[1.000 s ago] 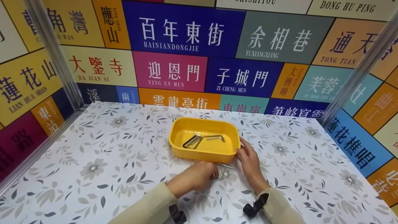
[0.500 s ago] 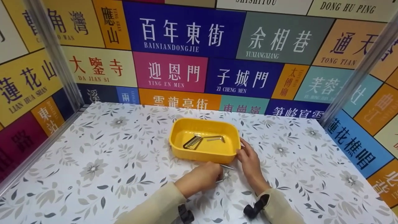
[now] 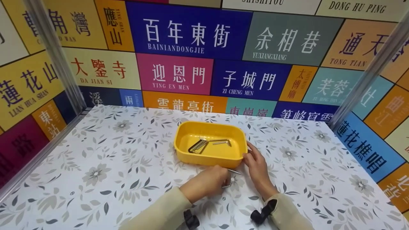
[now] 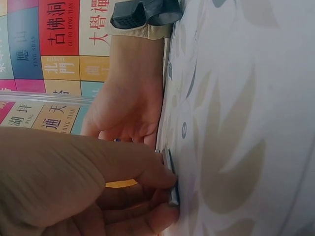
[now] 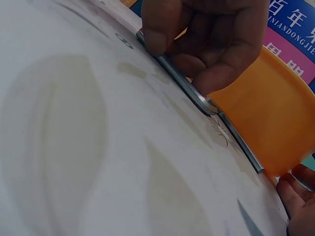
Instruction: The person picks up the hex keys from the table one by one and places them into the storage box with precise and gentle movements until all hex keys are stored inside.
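In the head view, my left hand (image 3: 207, 182) is low over the table just in front of a yellow plastic box (image 3: 204, 161). Its thumb and fingertips pinch an L-shaped hex key (image 5: 182, 81) lying close along the tablecloth, as the right wrist view shows. A second hex key (image 5: 241, 142) lies just beyond it, beside the box. My right hand (image 3: 257, 166) rests with extended fingers against the box's right front corner. Inside the box, several hex keys (image 3: 198, 145) lie in a cluster at the left, and another hex key (image 3: 221, 141) is right of them.
A white tablecloth (image 3: 127, 172) with grey leaves and flowers covers the table. Behind it stands a wall panel (image 3: 179, 73) of coloured name signs, with metal posts (image 3: 60, 60) at the corners. Black wrist cameras (image 3: 191, 219) sit at both cuffs.
Over the last second my left hand has shifted slightly right, its fingers covering more of the near hex key. My right hand and the box have stayed in place.
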`<control>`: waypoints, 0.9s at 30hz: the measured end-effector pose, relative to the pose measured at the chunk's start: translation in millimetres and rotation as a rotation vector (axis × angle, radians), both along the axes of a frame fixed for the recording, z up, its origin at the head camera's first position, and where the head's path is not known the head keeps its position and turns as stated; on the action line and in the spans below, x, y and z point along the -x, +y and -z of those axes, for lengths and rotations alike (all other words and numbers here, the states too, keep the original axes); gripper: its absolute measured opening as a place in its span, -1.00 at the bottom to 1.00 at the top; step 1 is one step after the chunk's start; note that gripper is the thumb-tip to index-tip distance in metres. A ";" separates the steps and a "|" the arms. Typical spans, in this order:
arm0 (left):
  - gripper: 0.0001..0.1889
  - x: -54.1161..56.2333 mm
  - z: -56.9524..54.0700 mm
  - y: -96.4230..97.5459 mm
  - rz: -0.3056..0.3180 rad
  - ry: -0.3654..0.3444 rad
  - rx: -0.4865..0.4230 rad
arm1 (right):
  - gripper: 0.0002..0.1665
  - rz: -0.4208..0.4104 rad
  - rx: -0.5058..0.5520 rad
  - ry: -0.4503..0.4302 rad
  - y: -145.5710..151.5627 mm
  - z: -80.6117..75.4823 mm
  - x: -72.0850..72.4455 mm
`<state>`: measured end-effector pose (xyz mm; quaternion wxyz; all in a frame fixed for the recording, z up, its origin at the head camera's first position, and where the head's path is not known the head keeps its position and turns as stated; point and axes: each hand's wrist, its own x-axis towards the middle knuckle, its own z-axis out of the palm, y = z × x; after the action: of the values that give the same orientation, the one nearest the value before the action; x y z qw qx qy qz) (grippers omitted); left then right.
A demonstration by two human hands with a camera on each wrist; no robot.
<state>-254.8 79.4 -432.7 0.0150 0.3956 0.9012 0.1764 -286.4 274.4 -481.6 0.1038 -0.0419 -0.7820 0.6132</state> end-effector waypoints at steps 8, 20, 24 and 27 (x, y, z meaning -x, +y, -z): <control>-0.79 -0.5 0.7 -0.1 0.005 0.002 -0.018 | -0.36 0.001 -0.004 -0.026 1.1 0.7 -0.4; -0.64 1.1 -43.0 -15.7 0.081 -0.036 -0.131 | -0.35 -0.003 -0.002 -0.014 -0.5 2.1 1.4; -0.71 6.6 -59.3 -22.5 0.061 -0.005 -0.145 | -0.36 -0.009 -0.004 -0.021 0.6 1.6 1.1; -0.73 15.4 -69.4 -24.4 0.051 -0.007 -0.150 | -0.37 -0.011 0.004 -0.025 2.0 0.9 1.2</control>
<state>-270.3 55.0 -363.3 -0.0069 0.4179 0.8750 0.2443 -287.6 276.4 -482.5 0.0905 -0.0453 -0.7822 0.6148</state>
